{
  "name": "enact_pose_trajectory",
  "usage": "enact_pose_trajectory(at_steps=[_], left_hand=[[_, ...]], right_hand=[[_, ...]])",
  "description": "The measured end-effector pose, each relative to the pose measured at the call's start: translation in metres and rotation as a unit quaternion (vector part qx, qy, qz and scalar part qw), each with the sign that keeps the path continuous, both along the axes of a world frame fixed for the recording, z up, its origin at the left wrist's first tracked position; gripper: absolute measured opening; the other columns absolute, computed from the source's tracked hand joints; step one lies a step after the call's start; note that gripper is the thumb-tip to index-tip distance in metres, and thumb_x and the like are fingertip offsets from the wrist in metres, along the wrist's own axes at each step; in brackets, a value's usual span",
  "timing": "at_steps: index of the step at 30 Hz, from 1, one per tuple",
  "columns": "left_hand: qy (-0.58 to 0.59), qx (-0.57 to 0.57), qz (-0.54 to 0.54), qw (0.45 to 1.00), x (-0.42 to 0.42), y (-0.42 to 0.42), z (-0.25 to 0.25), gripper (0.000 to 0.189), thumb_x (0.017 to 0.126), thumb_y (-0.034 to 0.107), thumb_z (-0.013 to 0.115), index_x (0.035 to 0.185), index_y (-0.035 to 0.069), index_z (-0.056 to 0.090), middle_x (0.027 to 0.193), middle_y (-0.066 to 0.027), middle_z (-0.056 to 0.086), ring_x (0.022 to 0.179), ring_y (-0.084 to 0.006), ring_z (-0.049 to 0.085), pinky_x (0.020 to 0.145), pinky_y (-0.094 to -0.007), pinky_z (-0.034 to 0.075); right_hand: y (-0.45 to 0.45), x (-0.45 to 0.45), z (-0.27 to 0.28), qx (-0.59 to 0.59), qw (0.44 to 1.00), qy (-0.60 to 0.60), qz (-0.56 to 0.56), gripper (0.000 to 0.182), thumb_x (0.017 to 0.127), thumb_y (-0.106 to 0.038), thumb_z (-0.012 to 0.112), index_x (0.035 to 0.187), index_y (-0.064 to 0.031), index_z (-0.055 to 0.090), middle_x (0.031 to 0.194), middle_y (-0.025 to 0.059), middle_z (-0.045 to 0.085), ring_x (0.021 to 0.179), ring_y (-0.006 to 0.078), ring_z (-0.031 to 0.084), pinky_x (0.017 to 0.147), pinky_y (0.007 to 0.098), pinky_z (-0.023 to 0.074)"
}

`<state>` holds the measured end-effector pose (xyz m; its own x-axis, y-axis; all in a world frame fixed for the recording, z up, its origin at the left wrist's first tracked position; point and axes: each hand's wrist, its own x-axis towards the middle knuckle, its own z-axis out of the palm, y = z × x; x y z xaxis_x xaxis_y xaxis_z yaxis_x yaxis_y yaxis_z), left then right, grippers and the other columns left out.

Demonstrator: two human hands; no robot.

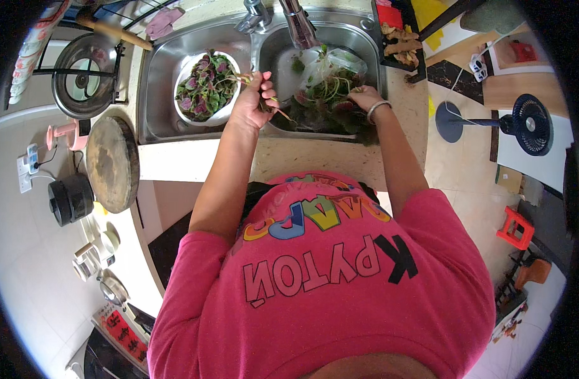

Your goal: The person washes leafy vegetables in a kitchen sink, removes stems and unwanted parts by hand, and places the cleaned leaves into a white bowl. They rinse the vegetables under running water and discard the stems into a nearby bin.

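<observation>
My left hand (255, 99) is closed around a few leafy stems (284, 115), above the divider between the two sink basins. In the right basin, my right hand (365, 98) reaches into a heap of green and purple leafy greens (325, 106); its fingertips are partly hidden among the leaves, so I cannot tell if they grip any. A clear plastic bag (348, 60) lies crumpled at the back of that heap. The left basin (159, 94) holds a white bowl (232, 60) full of red-and-green amaranth-like leaves (206, 87).
A chrome faucet (299, 23) hangs over the right basin. Left of the sink, a round wooden chopping board (112, 163) stands on edge near a lidded pan (85, 78). A black rack (403, 71) with ginger root (403, 47) borders the right side. A fan (531, 124) stands farther right.
</observation>
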<state>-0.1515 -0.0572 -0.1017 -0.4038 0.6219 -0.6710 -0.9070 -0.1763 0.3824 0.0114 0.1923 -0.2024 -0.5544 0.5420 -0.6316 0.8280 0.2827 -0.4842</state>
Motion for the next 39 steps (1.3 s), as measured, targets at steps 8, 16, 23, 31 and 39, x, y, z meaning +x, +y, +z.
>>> enact_pose_trajectory(at_steps=[8, 16, 23, 31, 39], left_hand=[[0.049, -0.036, -0.061, 0.996, 0.010, 0.016, 0.010, 0.018, 0.083, 0.029, 0.063, 0.092, 0.014, 0.058, 0.073, 0.0059, 0.055, 0.048, -0.0027, 0.034, 0.045, -0.0187, 0.027], [0.178, -0.094, -0.166, 0.965, 0.044, 0.043, 0.024, 0.024, 0.073, 0.023, 0.074, 0.093, 0.015, 0.062, 0.075, 0.0066, 0.060, 0.049, -0.0036, 0.037, 0.045, -0.0194, 0.027], [0.257, -0.106, -0.057, 0.959, 0.032, 0.037, 0.026, 0.021, 0.073, 0.025, 0.074, 0.084, 0.012, 0.061, 0.074, 0.0022, 0.062, 0.048, -0.0046, 0.037, 0.043, -0.0196, 0.027], [0.154, -0.067, -0.050, 0.984, 0.039, 0.032, 0.022, 0.021, 0.077, 0.028, 0.069, 0.089, 0.014, 0.061, 0.077, 0.0062, 0.059, 0.051, -0.0025, 0.036, 0.046, -0.0190, 0.027], [0.085, 0.029, 0.114, 0.989, -0.031, -0.027, 0.003, 0.012, 0.086, 0.025, 0.059, 0.090, 0.013, 0.059, 0.083, 0.0036, 0.059, 0.050, -0.0027, 0.039, 0.044, -0.0180, 0.028]], right_hand=[[0.002, 0.027, 0.026, -0.100, 0.952, 0.285, -0.044, 0.029, 0.082, -0.034, 0.061, 0.096, -0.0101, 0.067, 0.098, 0.0085, 0.063, 0.094, 0.0190, 0.057, 0.086, 0.0302, 0.0416], [-0.042, 0.001, 0.084, -0.172, 0.906, 0.377, 0.088, 0.020, 0.087, -0.019, 0.056, 0.097, -0.0035, 0.064, 0.084, 0.0016, 0.064, 0.078, 0.0098, 0.057, 0.074, 0.0240, 0.0450], [-0.066, -0.011, 0.102, -0.070, 0.910, 0.368, 0.179, 0.015, 0.086, -0.011, 0.050, 0.091, -0.0025, 0.061, 0.082, 0.0081, 0.064, 0.075, 0.0135, 0.060, 0.070, 0.0257, 0.0457], [-0.058, -0.015, 0.081, -0.125, 0.851, 0.508, -0.034, 0.015, 0.085, -0.010, 0.050, 0.083, -0.0015, 0.062, 0.083, 0.0014, 0.063, 0.078, 0.0095, 0.057, 0.072, 0.0232, 0.0442], [0.033, 0.020, 0.113, 0.241, 0.947, 0.182, 0.108, 0.033, 0.081, -0.038, 0.050, 0.089, -0.0106, 0.066, 0.099, 0.0122, 0.063, 0.093, 0.0318, 0.058, 0.081, 0.0411, 0.0447]])
